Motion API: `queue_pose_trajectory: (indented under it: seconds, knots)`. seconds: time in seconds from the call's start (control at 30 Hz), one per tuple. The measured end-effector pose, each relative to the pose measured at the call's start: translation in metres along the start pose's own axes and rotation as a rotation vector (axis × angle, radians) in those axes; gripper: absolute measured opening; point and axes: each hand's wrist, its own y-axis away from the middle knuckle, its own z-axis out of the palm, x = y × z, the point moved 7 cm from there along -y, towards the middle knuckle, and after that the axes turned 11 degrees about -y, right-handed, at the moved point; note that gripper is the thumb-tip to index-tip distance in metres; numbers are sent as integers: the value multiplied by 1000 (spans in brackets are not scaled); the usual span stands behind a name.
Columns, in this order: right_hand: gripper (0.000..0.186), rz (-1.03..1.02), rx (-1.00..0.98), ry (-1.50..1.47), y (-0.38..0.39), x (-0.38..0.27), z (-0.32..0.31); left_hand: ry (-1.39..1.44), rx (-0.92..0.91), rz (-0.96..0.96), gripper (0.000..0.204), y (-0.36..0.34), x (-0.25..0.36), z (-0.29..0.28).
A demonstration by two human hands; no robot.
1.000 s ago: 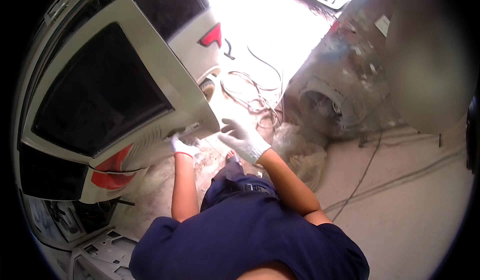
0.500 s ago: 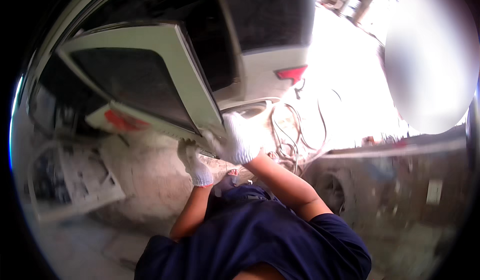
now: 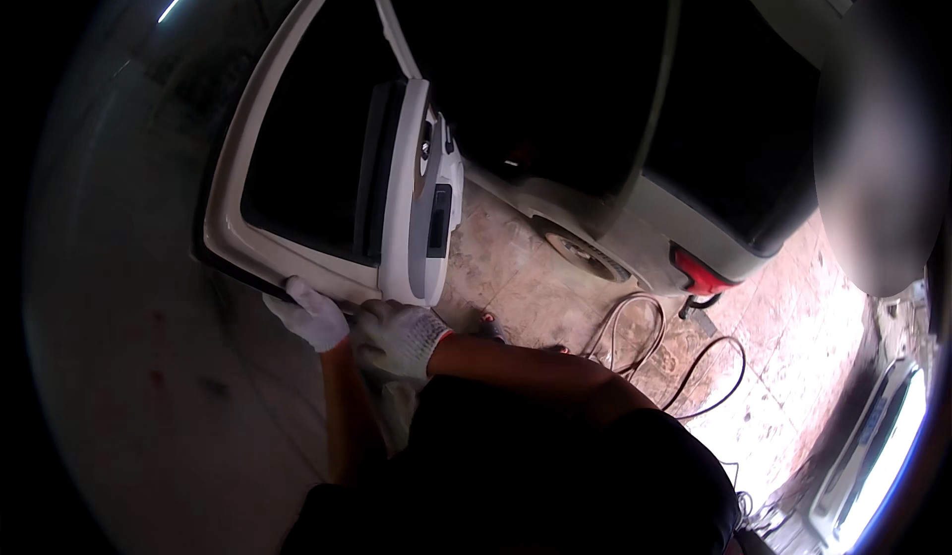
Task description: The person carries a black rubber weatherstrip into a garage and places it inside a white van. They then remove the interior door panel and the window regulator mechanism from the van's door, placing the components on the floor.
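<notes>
A white car door (image 3: pixel 226 216) with a dark window and inner trim fills the upper left middle, tilted in front of me. My left hand (image 3: pixel 309 315), in a pale knit glove, has its fingers closed over the door's lower left edge. My right hand (image 3: pixel 402 337), also gloved, grips the same lower edge just to the right, its fingertips partly hidden. My forearms run down to my dark clothing, and part of a foot shows beyond my right arm.
A light car body (image 3: pixel 645 228) with a wheel (image 3: pixel 585 255) and red tail light (image 3: pixel 702 273) stands beside the door. A looped hose (image 3: pixel 739 367) lies on the dusty floor (image 3: pixel 476 257). Another vehicle (image 3: pixel 863 456) shows at lower right. A blurred patch covers the upper right.
My right hand went from open to gripping the door. The door has swung round to show its trim, and my view has turned, bringing the dark floor into the left side.
</notes>
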Motion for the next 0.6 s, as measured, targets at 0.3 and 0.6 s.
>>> queue_pose_trajectory:
  seconds: [0.3, 0.6]
  knots:
    - [49, 299, -289, 6, 20, 117, 30, -174, 267, 98, 71, -58, -157, 9]
    - [47, 701, 118, 253, 73, 276, -32, -111, 382, 71, 57, -62, -102, 16]
